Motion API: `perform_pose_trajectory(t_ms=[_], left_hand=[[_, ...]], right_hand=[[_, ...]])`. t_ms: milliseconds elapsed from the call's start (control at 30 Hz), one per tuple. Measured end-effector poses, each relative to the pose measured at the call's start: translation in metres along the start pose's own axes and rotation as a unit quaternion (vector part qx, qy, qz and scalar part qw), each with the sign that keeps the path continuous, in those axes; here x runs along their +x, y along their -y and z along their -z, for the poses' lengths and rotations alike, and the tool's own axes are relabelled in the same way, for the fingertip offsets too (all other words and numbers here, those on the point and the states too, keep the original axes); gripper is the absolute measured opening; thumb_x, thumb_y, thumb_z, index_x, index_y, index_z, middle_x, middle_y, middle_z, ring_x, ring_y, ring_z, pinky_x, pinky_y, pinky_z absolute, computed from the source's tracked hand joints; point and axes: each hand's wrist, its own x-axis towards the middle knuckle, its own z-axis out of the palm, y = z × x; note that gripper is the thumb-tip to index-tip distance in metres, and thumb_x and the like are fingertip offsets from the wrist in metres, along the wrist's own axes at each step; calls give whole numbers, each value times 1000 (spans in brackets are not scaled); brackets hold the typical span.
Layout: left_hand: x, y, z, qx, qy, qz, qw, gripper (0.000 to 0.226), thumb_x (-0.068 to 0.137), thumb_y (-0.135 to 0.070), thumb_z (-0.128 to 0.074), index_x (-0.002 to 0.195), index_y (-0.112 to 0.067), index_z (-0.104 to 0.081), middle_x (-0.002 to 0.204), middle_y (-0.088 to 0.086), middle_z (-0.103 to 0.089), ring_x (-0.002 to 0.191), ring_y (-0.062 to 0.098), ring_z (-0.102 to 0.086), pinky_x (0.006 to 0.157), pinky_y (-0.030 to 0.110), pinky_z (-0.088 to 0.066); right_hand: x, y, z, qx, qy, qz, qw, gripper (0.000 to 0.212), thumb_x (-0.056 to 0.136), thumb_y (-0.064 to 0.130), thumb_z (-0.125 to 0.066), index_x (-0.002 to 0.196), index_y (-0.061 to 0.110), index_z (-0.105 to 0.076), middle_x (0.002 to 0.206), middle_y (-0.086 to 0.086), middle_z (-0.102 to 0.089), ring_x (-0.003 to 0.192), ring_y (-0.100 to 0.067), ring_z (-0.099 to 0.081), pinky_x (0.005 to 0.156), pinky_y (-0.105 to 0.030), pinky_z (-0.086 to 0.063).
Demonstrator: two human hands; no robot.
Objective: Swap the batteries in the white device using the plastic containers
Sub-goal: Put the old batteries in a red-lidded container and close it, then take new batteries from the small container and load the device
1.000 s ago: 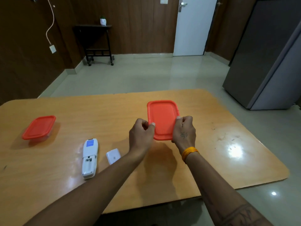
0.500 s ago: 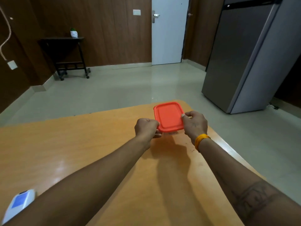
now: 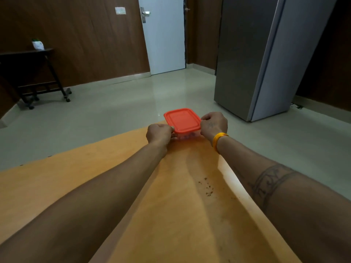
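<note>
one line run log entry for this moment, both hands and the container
left hand: grips container's left edge | right hand: grips right edge | container: orange lid on, at far table edge

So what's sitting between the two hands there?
In the head view, the red-lidded plastic container lies between the left hand and right hand, which both grip its sides.

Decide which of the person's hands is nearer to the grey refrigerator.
Right. The right hand grips the orange-lidded container on the side facing the refrigerator; the left hand grips its opposite side, farther away.
</note>
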Motion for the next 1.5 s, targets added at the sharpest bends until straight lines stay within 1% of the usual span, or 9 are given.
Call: perform_pose_trajectory(t_ms=[200, 400, 567, 667, 767, 867, 967, 1167, 1500], left_hand=[[14, 2, -8, -16, -11, -14, 1000, 5, 90, -7, -71, 89, -2, -74, 76, 13, -77, 57, 20, -76, 65, 32, -65], [0, 7, 0, -13, -24, -9, 1000, 13, 92, -21, -68, 97, -10, -73, 76, 5, -76, 68, 21, -77, 77, 41, -67], [-47, -1, 31, 10, 17, -44, 999, 12, 95, -26, -68, 103, -20, -72, 103, 5, -74, 96, 23, -74, 75, 39, -66], [-89, -9, 64, 2, 47, -69, 996, 18, 97, -24, -66, 110, -15, -73, 106, 5, -74, 96, 23, -72, 73, 38, -61], [-139, -11, 99, -3, 64, -77, 995, 20, 100, -25, -63, 114, -14, -72, 108, 8, -74, 89, 22, -70, 72, 38, -59], [-189, -13, 138, -9, 61, -81, 995, 20, 102, -27, -61, 116, -16, -71, 110, 9, -75, 92, 23, -71, 73, 37, -60], [-233, -11, 178, -6, 46, -88, 995, 22, 104, -27, -58, 119, -17, -70, 112, 6, -75, 98, 23, -73, 75, 35, -61], [-302, -3, 272, -54, -15, -77, 995, 20, 104, -24, -58, 116, -16, -73, 111, 9, -77, 99, 26, -74, 75, 37, -60], [-385, 33, 442, -123, -142, -41, 981, 17, 101, -16, -60, 110, -13, -74, 98, 7, -77, 80, 21, -70, 66, 33, -55]], right_hand=[[3, -1, -4, 22, -8, 37, 999, 20, 93, 12, -65, 102, 13, -82, 106, -6, -78, 94, -30, -75, 91, -45, -64], [-24, -3, 13, 29, -7, 35, 999, 30, 91, 17, -58, 118, 18, -71, 111, -8, -73, 97, -32, -73, 91, -47, -63], [-78, 2, 34, 34, 6, 37, 999, 26, 97, 18, -60, 122, 18, -69, 110, -1, -71, 103, -22, -66, 95, -36, -57], [-127, 14, 40, 78, 34, 33, 996, 13, 90, 28, -60, 97, 28, -71, 94, 3, -74, 92, -21, -71, 88, -47, -63], [-183, 27, 42, 122, 82, 41, 988, 20, 89, 37, -60, 81, 23, -73, 81, 4, -74, 85, -24, -73, 78, -55, -63], [-240, 44, 49, 185, 122, 10, 975, 23, 97, 31, -63, 84, 17, -75, 85, -2, -76, 88, -29, -74, 72, -47, -65], [-293, 59, 53, 233, 162, -3, 959, 22, 100, 29, -63, 92, 13, -75, 92, -4, -77, 92, -24, -74, 68, -37, -62], [-400, 81, 43, 268, 237, -24, 934, 23, 102, 29, -62, 93, 13, -76, 96, -7, -78, 92, -21, -75, 69, -36, -62], [-569, 102, -18, 275, 337, -32, 900, 23, 100, 24, -64, 91, 6, -75, 82, -4, -75, 72, -13, -71, 60, -33, -58]])
